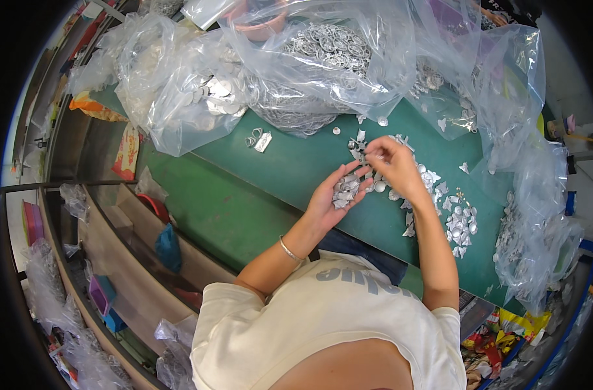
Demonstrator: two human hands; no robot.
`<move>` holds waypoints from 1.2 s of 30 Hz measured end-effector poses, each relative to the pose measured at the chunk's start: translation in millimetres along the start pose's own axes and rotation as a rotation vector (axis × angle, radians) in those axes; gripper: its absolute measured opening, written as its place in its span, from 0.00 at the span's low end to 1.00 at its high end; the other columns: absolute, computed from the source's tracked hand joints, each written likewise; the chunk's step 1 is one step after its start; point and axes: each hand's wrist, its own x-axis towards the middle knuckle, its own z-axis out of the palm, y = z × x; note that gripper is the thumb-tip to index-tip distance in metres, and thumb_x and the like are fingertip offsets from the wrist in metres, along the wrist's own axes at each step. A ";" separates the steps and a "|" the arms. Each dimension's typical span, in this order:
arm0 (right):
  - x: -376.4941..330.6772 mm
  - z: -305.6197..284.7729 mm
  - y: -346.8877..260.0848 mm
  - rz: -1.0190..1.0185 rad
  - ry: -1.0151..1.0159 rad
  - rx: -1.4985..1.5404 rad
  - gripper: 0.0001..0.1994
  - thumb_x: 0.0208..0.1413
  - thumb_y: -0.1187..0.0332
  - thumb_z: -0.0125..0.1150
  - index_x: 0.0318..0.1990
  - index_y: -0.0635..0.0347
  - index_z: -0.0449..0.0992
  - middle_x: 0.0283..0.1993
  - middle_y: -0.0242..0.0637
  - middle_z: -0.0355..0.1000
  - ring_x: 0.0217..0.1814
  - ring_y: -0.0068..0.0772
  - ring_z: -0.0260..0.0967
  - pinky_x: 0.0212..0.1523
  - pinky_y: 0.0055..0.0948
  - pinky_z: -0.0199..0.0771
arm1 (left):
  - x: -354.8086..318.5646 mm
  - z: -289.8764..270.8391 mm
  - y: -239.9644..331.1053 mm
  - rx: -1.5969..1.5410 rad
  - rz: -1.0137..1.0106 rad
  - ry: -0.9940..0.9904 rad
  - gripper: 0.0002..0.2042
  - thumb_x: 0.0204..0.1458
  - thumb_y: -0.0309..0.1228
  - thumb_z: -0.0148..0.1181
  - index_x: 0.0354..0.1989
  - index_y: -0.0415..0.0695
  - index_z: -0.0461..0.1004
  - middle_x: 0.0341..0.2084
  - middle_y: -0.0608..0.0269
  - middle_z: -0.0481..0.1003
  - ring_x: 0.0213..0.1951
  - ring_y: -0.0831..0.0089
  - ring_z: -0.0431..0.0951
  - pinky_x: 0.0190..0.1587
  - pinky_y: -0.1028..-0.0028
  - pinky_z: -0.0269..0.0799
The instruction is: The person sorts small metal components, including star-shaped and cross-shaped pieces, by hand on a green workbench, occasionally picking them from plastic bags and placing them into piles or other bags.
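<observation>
My left hand [324, 198] is turned palm up above the green tabletop, its fingers curled around a handful of small silver metal pieces [345, 190]. Just over its fingertips, my right hand [395, 168] is closed in a pinch. A small silvery bit shows at those fingertips, too small to make out its exact shape. Under and beside my right forearm lies a loose spread of flat silver metal pieces [461, 224], some round, some with pointed edges.
Clear plastic bags stand along the far edge, one with silver discs [220, 91], another with oval metal rings [332, 47]. A silver tag [263, 142] and rings [251, 138] lie left of my hands. Wooden shelving [124, 260] is at left; a bulky plastic bag [530, 214] at right.
</observation>
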 end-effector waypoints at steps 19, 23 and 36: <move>29.9 6.5 39.0 -0.135 0.260 -0.351 0.05 0.44 0.75 0.60 0.28 0.65 0.71 0.30 0.43 0.69 0.25 0.43 0.68 0.27 0.39 0.68 | 1.3 2.4 11.8 0.337 0.159 0.063 0.10 0.55 0.35 0.55 0.29 0.42 0.69 0.26 0.57 0.71 0.21 0.76 0.70 0.12 0.85 0.58; 13.0 29.0 31.4 -0.226 0.157 -0.845 0.08 0.48 0.70 0.59 0.33 0.64 0.70 0.32 0.44 0.70 0.32 0.41 0.74 0.29 0.37 0.72 | 1.3 2.3 16.7 0.390 0.222 0.113 0.10 0.55 0.35 0.56 0.27 0.42 0.68 0.25 0.58 0.71 0.21 0.76 0.69 0.12 0.84 0.57; -8.3 11.9 22.6 0.070 0.217 0.467 0.05 0.56 0.75 0.56 0.39 0.61 0.68 0.22 0.23 0.65 0.22 0.10 0.59 0.21 0.13 0.56 | 5.3 -1.4 12.5 0.088 0.138 0.045 0.12 0.54 0.35 0.57 0.40 0.39 0.70 0.30 0.58 0.74 0.25 0.73 0.74 0.19 0.81 0.67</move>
